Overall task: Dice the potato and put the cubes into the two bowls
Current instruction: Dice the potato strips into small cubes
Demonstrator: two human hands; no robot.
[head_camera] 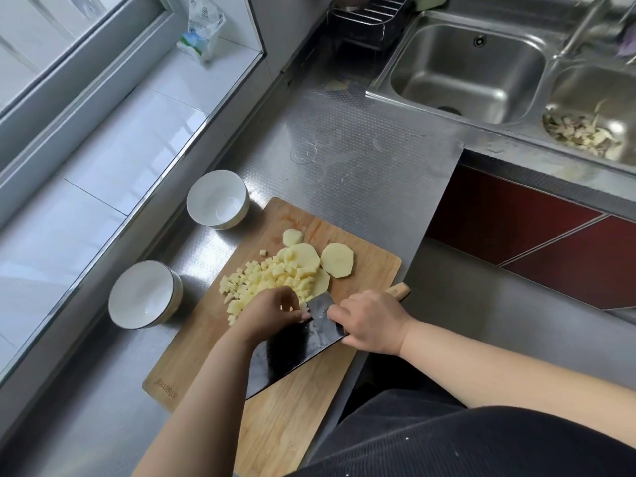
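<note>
A wooden cutting board [364, 270] lies on the steel counter. On it sits a heap of small potato cubes [265, 280], with three round potato slices [337, 259] behind it. My right hand [371, 321] grips the wooden handle of a dark cleaver [292, 352], whose blade lies over the board. My left hand [272, 311] has curled fingers pinching potato pieces against the blade's side. Two white bowls stand left of the board, one farther [217, 199] and one nearer [144, 299]; both hold nothing.
A double steel sink [468, 67] lies at the back right, with potato peelings [581, 132] in its right basin. A wire rack [368, 18] stands behind the counter. A plastic bag [201, 32] sits on the tiled sill at left.
</note>
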